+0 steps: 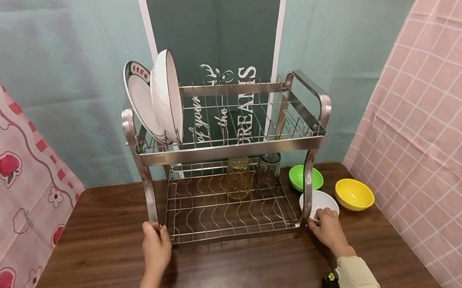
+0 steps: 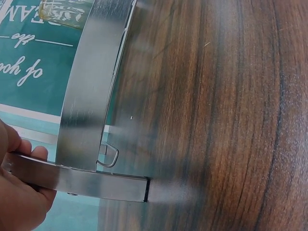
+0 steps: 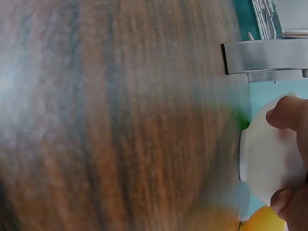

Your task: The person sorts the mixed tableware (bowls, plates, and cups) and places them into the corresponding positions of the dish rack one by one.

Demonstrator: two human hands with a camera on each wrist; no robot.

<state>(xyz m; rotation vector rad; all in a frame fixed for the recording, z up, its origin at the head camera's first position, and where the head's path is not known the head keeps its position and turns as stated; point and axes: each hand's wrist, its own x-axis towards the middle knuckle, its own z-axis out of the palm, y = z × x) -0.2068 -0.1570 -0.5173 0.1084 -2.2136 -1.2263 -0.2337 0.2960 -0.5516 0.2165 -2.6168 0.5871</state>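
Note:
A two-tier metal dish rack [image 1: 232, 151] stands on the wooden table. My left hand [image 1: 156, 245] grips the lower part of its left front leg, and the left wrist view shows the fingers [image 2: 38, 153] curled round the metal bar. At the rack's right front leg, my right hand [image 1: 330, 232] pinches a small white bowl [image 1: 324, 200] at its near side. In the right wrist view this bowl [image 3: 269, 149] is upright, with finger and thumb on its outside. Behind it sits a green bowl [image 1: 305, 178]; a yellow bowl [image 1: 354, 194] lies to the right.
On the upper tier, a plate [image 1: 142, 97] and a large white bowl [image 1: 167, 98] lean upright at the left. An amber glass [image 1: 238, 178] and a dark glass [image 1: 268, 171] stand on the lower tier. Curtains [image 1: 425, 96] enclose the table [image 1: 245, 284] at the back and sides.

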